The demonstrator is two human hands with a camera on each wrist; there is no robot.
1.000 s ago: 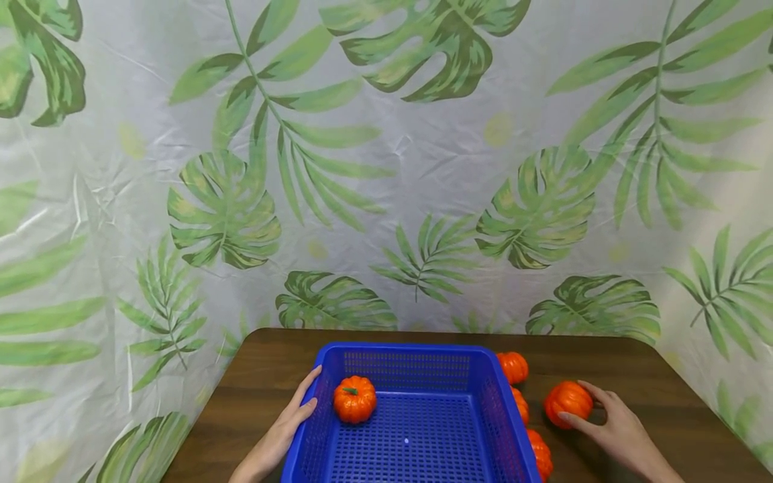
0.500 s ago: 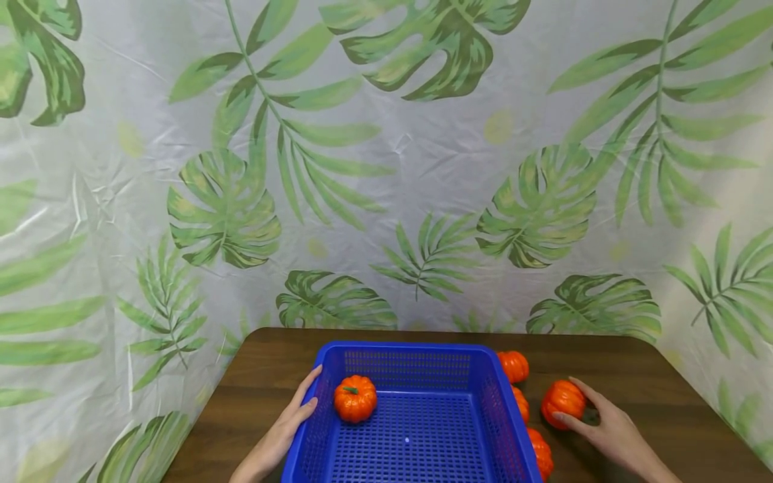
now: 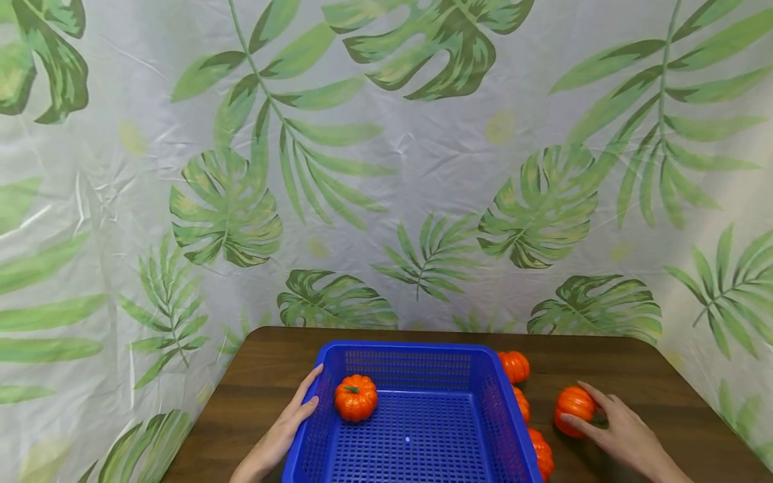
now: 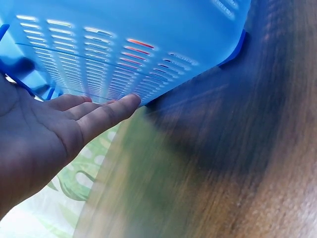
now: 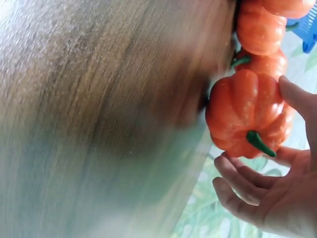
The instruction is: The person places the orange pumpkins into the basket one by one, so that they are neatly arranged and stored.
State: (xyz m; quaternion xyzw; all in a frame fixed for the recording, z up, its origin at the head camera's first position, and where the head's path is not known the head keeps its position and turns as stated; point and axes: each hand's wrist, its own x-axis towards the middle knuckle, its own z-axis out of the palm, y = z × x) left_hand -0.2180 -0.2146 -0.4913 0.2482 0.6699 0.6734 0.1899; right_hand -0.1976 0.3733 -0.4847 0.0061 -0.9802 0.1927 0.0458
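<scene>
1. Currently, my right hand [image 3: 622,429] sits at the lower right of the head view, thumb and fingers curled round a small orange pumpkin [image 3: 574,410]. The grip holds that pumpkin down on the brown worktop [image 3: 652,376], right of the blue basket [image 3: 423,352].
2. In the right wrist view, the same hand [image 5: 277,198] cups the pumpkin [image 5: 242,111] with its green stem [image 5: 260,144] turned toward the palm; the thumb is on one side and the fingers on the other.
3. My left hand [image 3: 280,433] lies flat against the basket's left wall, fingers straight. The left wrist view shows its fingertips [image 4: 119,106] touching the perforated blue side [image 4: 124,49]; that grip is wide and clasps nothing.
4. As I judge it, one pumpkin [image 3: 355,398] is done: it sits inside the basket at its left rear.
5. Left to do, by my reading: the one in my right hand, plus three more on the worktop along the basket's right wall, one at the far corner [image 3: 514,366], one partly hidden midway [image 3: 522,404] and one near the lower edge [image 3: 541,455].
6. So the work looks early, with most pumpkins outside the basket.
</scene>
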